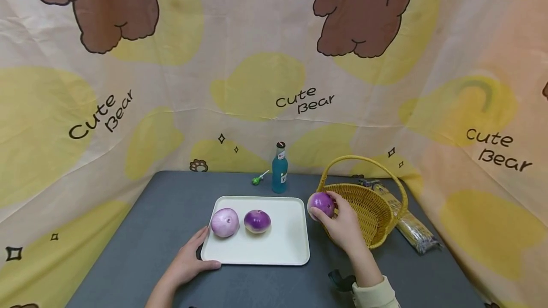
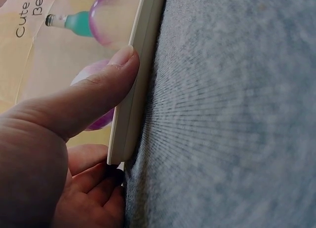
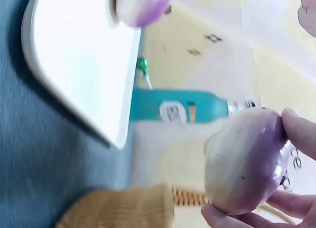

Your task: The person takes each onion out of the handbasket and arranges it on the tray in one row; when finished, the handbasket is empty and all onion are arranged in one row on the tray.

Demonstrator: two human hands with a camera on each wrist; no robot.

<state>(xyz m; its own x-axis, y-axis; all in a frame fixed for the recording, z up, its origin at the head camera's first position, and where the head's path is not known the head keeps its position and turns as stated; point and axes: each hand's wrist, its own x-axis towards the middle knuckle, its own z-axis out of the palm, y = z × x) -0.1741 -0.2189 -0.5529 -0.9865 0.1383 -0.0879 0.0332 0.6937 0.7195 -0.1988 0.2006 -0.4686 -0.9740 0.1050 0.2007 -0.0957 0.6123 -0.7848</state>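
Observation:
My left hand [image 1: 186,259] grips the front-left corner of a white tray [image 1: 284,246], thumb along its front edge and fingers at its left side. In the left wrist view the thumb presses on the tray's rim [image 2: 132,104]. Two purple-and-white onions lie on the tray: a paler onion [image 1: 224,223] at the left and a darker onion [image 1: 257,221] beside it. My right hand [image 1: 344,222] holds a third onion [image 1: 321,204] between thumb and fingers, raised between the tray and a yellow wicker basket [image 1: 372,213]. The right wrist view shows this onion [image 3: 247,161] with its white side facing left.
Behind the tray stands a blue bottle [image 1: 280,170], with a green lollipop [image 1: 257,180] lying left of it. The basket's tall handle [image 1: 364,158] arches up on the right. A clear-and-yellow packet [image 1: 413,229] lies right of the basket. A patterned cloth hangs behind the grey table [image 1: 141,232].

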